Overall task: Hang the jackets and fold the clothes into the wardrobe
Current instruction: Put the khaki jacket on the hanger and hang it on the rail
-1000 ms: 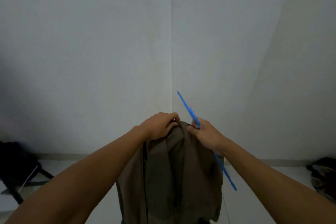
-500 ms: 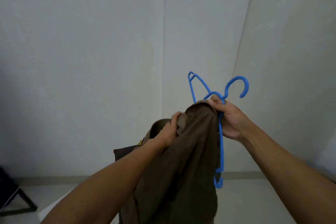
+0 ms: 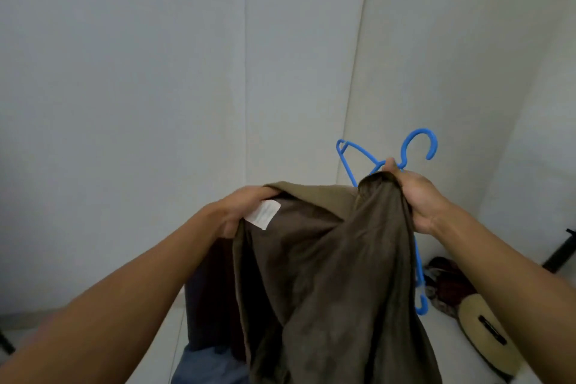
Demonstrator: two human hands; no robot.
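A brown jacket point(image 3: 327, 274) hangs in front of me, its inside facing me with a white label point(image 3: 262, 214) near the collar. My left hand point(image 3: 240, 207) grips the jacket's collar edge by the label. My right hand point(image 3: 411, 193) holds the other shoulder of the jacket together with a blue plastic hanger point(image 3: 405, 153). The hanger's hook points up and right, and one arm sticks out to the upper left. Its other arm runs down behind the jacket to a blue tip point(image 3: 421, 305).
White walls meet in a corner straight ahead. On the pale floor at lower right lie a tan bag point(image 3: 486, 337) and a dark bundle of clothes point(image 3: 442, 280). A black object point(image 3: 561, 249) stands at the right edge. Blue fabric point(image 3: 205, 365) shows below the jacket.
My hands have spread apart, opening the jacket so its lining and label show. The view has swung right, bringing the bag and clothes on the floor into sight.
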